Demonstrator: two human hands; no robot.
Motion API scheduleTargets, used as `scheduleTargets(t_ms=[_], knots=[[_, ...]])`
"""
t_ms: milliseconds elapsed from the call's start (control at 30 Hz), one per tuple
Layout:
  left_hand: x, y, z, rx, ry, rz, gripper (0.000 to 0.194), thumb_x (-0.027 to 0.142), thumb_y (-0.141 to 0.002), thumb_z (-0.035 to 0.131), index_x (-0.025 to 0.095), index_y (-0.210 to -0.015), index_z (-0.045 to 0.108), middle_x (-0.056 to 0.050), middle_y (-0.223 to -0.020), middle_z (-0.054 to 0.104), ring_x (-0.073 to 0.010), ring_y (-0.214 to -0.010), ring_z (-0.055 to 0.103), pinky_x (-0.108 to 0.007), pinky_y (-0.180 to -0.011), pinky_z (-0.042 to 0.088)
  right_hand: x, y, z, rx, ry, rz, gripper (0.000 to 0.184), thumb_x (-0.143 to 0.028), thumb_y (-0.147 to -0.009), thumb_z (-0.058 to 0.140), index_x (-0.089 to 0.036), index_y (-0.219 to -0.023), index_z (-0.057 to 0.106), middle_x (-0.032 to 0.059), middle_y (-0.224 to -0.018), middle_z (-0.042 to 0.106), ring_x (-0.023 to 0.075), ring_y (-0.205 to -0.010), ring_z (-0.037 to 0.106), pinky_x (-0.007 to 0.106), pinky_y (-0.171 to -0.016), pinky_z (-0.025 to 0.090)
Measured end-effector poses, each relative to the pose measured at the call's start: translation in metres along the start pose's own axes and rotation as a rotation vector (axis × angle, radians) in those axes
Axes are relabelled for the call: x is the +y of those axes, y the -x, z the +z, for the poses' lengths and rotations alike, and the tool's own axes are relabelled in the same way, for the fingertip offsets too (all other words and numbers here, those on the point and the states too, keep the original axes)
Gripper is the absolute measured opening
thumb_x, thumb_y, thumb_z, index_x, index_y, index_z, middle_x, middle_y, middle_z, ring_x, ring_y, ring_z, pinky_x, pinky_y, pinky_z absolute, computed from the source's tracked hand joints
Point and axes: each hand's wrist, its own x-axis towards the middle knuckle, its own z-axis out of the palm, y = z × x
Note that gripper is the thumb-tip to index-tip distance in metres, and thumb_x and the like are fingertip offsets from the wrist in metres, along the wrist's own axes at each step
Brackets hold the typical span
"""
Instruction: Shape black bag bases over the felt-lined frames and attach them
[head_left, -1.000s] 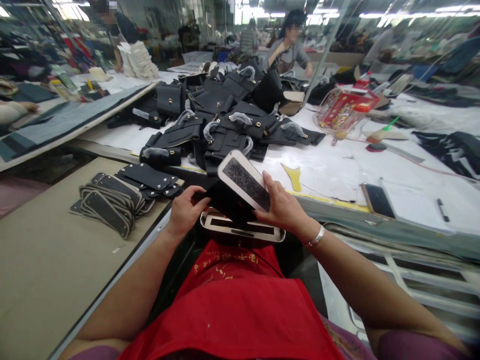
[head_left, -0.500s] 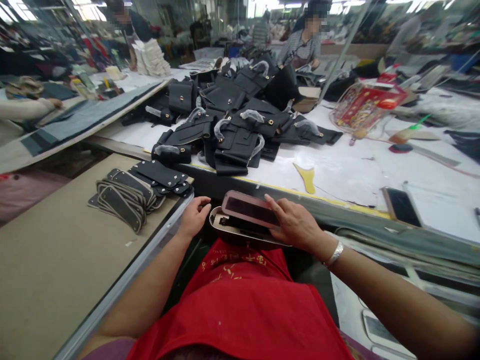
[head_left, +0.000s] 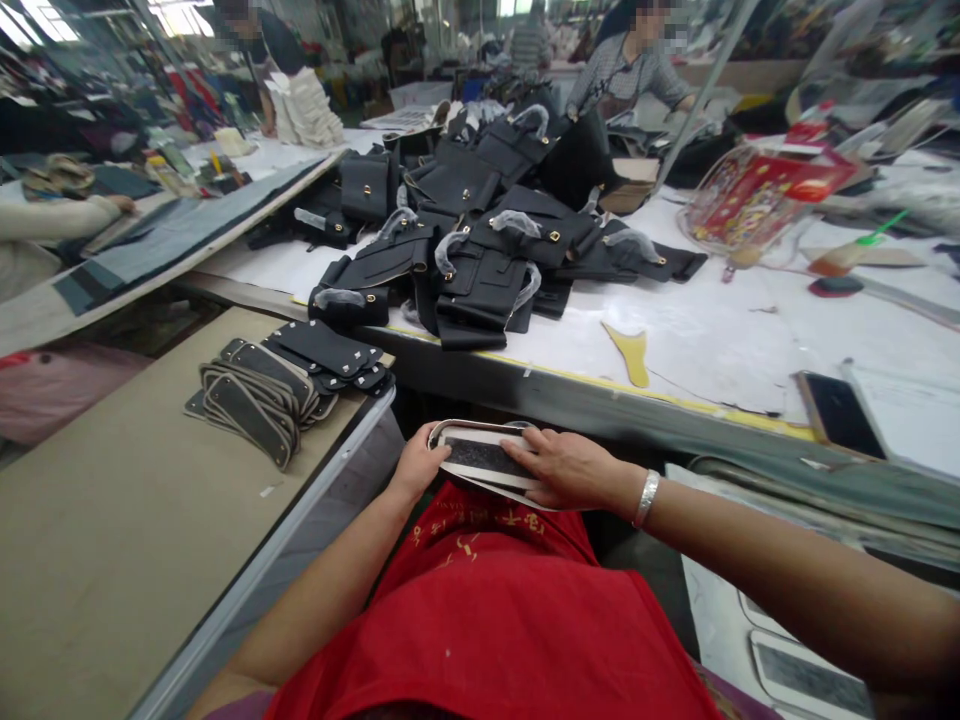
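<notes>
On my lap, against the red apron [head_left: 480,610], lies a dark bag body with a pale rim [head_left: 480,488]. An oblong white panel with a dark grey strip [head_left: 480,456] sits within that rim; how deep it sits I cannot tell. My left hand [head_left: 421,466] grips the left end of the bag body, its thumb over the edge of the panel. From the right, my right hand [head_left: 566,468] holds the panel, fingertips on its face. The hand hides the right end of panel and bag body.
Dark oblong pieces with studs [head_left: 255,400] lie stacked on the board at left. Black bag parts with wrapped handles [head_left: 480,270] are heaped on the white table ahead. A yellow template [head_left: 631,355] and a phone [head_left: 840,412] lie right. More white-edged panels [head_left: 810,675] are at lower right.
The panel, earlier held tilted above the open bag body with its pinkish side showing, now lies within the rim, white face showing. My left hand has moved right and closed on the bag's end.
</notes>
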Motion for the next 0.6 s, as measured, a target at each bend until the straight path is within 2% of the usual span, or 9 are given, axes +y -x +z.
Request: scheduleTargets(t_ms=[67,133,167,267,300,367,433,533,600], knots=[[0.011,0.003,-0.003,0.037,-0.177,0.104,0.041,0.018,-0.074,0.055,0.014,-0.115,0.052,-0.011,-0.111,0.061,-0.0227,-0.102,0.058,-0.04,-0.093,0.044,0.002,-0.005,0.003,-0.013,-0.037,-0.008,0.068,-0.045,-0.078,0.056,-0.015,-0.136,0.037,0.0157,-0.107,0.051,0.0248,-0.085,0.055,0.033,-0.066,0.043],[0.025,0.009,-0.002,0.081,-0.375,0.331,0.043,0.022,-0.078,0.055,0.014,-0.12,0.049,-0.013,-0.12,0.056,-0.0246,-0.114,0.051,-0.043,-0.1,0.039,0.002,-0.011,0.005,-0.019,-0.068,-0.022,0.068,-0.046,-0.078,0.056,-0.014,-0.135,0.038,0.0165,-0.108,0.051,0.0262,-0.089,0.055,0.035,-0.069,0.045],[0.033,0.012,0.001,0.045,-0.46,0.468,0.042,0.025,-0.081,0.055,0.015,-0.121,0.048,-0.013,-0.123,0.054,-0.0246,-0.117,0.048,-0.042,-0.102,0.036,0.002,-0.013,0.004,-0.019,-0.08,-0.025,0.067,-0.046,-0.078,0.056,-0.014,-0.135,0.039,0.017,-0.108,0.051,0.0269,-0.091,0.055,0.036,-0.071,0.045],[0.051,0.019,0.013,-0.321,-0.674,0.764,0.034,0.036,-0.084,0.054,0.017,-0.113,0.055,-0.011,-0.115,0.059,-0.0242,-0.109,0.053,-0.039,-0.095,0.042,0.007,-0.016,-0.002,-0.015,-0.17,-0.038,0.063,-0.045,-0.078,0.058,-0.012,-0.13,0.046,0.0181,-0.11,0.052,0.0277,-0.096,0.054,0.041,-0.078,0.046],[0.054,0.02,0.016,-0.443,-0.743,0.799,0.033,0.039,-0.083,0.054,0.017,-0.108,0.057,-0.01,-0.11,0.061,-0.0245,-0.103,0.055,-0.038,-0.09,0.045,0.012,-0.014,-0.004,-0.009,-0.25,-0.05,0.061,-0.047,-0.077,0.059,-0.013,-0.126,0.049,0.0179,-0.111,0.052,0.0276,-0.099,0.053,0.042,-0.082,0.045],[0.057,0.02,0.02,-0.557,-0.865,0.816,0.033,0.045,-0.082,0.055,0.018,-0.102,0.06,-0.009,-0.104,0.062,-0.0252,-0.096,0.056,-0.037,-0.082,0.048,0.028,-0.002,-0.001,0.046,-0.523,-0.013,0.054,-0.052,-0.076,0.058,-0.015,-0.116,0.057,0.0155,-0.114,0.054,0.0258,-0.104,0.052,0.042,-0.089,0.042],[0.057,0.018,0.021,-0.573,-0.941,0.827,0.035,0.046,-0.082,0.056,0.018,-0.101,0.06,-0.01,-0.104,0.061,-0.0253,-0.095,0.056,-0.036,-0.08,0.048,0.047,0.019,0.015,0.191,-0.941,0.238,0.046,-0.056,-0.079,0.053,-0.017,-0.104,0.062,0.011,-0.109,0.058,0.022,-0.104,0.053,0.038,-0.093,0.041],[0.06,0.014,0.025,-0.607,-1.008,0.903,0.043,0.047,-0.081,0.057,0.016,-0.111,0.057,-0.012,-0.108,0.06,-0.0259,-0.095,0.055,-0.036,-0.08,0.047,0.059,0.051,0.062,0.413,-1.569,0.854,0.042,-0.056,-0.082,0.046,-0.017,-0.089,0.061,0.006,-0.085,0.063,0.0176,-0.088,0.058,0.035,-0.086,0.045],[0.065,0.013,0.034,-0.654,-1.045,0.987,0.055,0.047,-0.079,0.059,0.018,-0.125,0.049,-0.014,-0.124,0.055,-0.0265,-0.097,0.055,-0.036,-0.079,0.047,0.049,0.059,0.099,0.401,-1.719,0.992,0.045,-0.058,-0.083,0.043,-0.015,-0.082,0.06,0.0054,-0.072,0.062,0.0174,-0.074,0.059,0.036,-0.076,0.049]])
